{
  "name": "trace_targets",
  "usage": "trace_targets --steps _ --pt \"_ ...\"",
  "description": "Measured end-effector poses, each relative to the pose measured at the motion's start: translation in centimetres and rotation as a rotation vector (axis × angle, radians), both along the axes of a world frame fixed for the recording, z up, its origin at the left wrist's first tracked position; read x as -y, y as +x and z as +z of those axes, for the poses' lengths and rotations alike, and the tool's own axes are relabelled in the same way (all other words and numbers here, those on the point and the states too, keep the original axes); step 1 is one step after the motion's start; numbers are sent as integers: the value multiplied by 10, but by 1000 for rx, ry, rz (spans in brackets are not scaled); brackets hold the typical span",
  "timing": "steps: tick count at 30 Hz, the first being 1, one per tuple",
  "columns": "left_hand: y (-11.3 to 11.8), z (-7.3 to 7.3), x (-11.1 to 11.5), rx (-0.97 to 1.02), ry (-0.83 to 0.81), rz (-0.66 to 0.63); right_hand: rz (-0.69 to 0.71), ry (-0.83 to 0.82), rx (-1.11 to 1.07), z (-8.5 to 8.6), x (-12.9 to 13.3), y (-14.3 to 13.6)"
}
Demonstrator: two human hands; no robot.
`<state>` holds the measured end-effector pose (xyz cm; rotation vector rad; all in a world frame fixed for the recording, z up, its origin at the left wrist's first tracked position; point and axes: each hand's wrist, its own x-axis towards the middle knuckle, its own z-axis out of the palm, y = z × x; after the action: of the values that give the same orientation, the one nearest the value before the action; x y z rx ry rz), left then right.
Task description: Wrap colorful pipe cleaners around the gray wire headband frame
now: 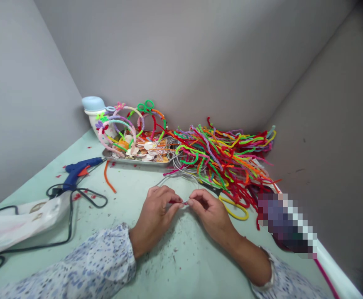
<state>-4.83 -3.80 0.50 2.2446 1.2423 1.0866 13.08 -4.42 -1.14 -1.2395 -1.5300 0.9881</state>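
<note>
My left hand point(158, 216) and my right hand point(211, 214) meet near the middle of the table, their fingertips almost touching. Both pinch a thin grey wire point(181, 175) that loops up behind them. A small bit of red shows between the fingertips; its shape is too small to tell. Beyond the hands, a coil of the same wire rests beside a metal tray point(141, 162) of round discs. Colourful fuzzy headbands point(131, 124) stand on the tray.
Many coloured pipe cleaners point(225, 153) are heaped at the back right, by yellow-handled scissors point(236, 209). A blue glue gun point(74, 172), its cord, a white plastic bag point(28, 220) and an orange pipe cleaner point(108, 178) lie left. A blue-lidded bottle point(94, 110) stands behind.
</note>
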Motion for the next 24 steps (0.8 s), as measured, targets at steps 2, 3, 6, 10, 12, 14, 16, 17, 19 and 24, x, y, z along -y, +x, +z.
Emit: trace_targets --steps 2,3,6,10,12,14,16,17,19,24 --pt "1 2 0 -26 -34 -12 -2 7 11 -1 0 0" --pt "1 3 0 -35 -46 -15 -1 10 14 -1 0 0" --pt "1 4 1 -49 -69 -23 0 14 13 -2 1 0" --pt "1 2 2 -36 -81 -22 -10 14 12 -1 1 0" --pt "1 1 1 -29 -74 -15 -10 10 13 1 1 0" --pt "1 0 0 -32 -67 -14 -7 10 13 2 1 0" --pt "1 0 0 -36 -62 -17 -8 13 12 2 1 -1" --pt "1 0 0 -38 -60 -19 -11 14 13 2 1 -1" --pt "1 0 0 -37 -58 -24 -17 14 18 2 1 -1" --pt "1 4 2 -48 -70 -47 -20 28 37 0 2 -1"
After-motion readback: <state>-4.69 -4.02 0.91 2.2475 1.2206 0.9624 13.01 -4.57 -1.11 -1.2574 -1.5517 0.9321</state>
